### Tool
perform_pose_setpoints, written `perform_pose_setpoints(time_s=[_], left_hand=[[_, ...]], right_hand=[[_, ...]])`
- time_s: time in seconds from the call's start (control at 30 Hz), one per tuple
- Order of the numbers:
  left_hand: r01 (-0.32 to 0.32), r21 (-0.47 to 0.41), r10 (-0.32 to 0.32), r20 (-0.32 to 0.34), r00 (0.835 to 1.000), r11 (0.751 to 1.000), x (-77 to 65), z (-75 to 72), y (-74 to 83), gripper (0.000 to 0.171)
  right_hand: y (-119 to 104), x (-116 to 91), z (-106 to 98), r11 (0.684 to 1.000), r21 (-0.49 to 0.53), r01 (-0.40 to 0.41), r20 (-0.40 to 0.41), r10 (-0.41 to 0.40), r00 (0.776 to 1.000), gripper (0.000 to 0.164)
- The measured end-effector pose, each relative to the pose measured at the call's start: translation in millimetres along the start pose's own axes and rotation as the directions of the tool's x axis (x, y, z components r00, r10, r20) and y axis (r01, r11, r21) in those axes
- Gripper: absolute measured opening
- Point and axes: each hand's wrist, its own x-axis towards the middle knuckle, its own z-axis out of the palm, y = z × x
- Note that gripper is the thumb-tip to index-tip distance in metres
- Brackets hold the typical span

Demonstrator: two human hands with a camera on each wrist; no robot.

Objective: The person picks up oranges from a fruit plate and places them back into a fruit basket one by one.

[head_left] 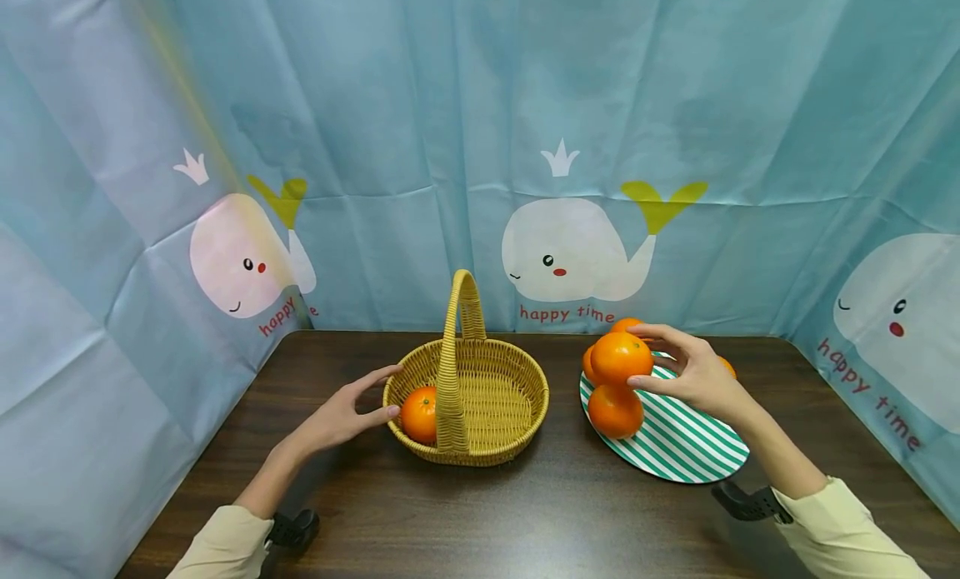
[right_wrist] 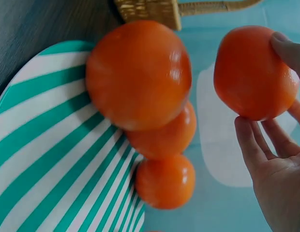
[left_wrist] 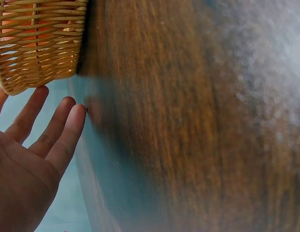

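Note:
My right hand (head_left: 697,375) pinches an orange (head_left: 622,358) between thumb and fingertips. In the right wrist view this held orange (right_wrist: 254,72) is raised apart from the others. Below it, a round green-and-white striped plate (head_left: 682,437) bears several more oranges, the front one (head_left: 616,411) near its left edge. My left hand (head_left: 337,412) is at the left side of a yellow wicker basket (head_left: 498,396), fingers loosely spread and fingertips right at the rim. Inside the basket, one orange (head_left: 420,415) lies at the left, partly behind the tall handle (head_left: 450,379).
Basket and plate stand side by side on a dark wooden table (head_left: 555,512). Behind the table hangs a light-blue curtain (head_left: 420,146) printed with whales. The arched basket handle rises well above the rim. Another orange (head_left: 726,366) shows behind the right hand.

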Motion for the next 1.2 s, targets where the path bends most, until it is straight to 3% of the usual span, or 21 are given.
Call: perform_pose_setpoints(time_s=[0.73,1.2], left_hand=[[-0.008,0.021,0.008,-0.006,1.000,1.000,0.3,0.0,0.2,0.064],[-0.022,0.017,0.022,0.000,1.000,1.000,-0.5,-0.4,2.1,0.063]], right_hand=[[-7.3,32.1,45.1,0.995,0.098,-0.009,0.097,-0.001,0.995,0.061],[-10.1,48.0,79.3,0.992,0.124,0.030,0.137,-0.047,0.989,0.062]])
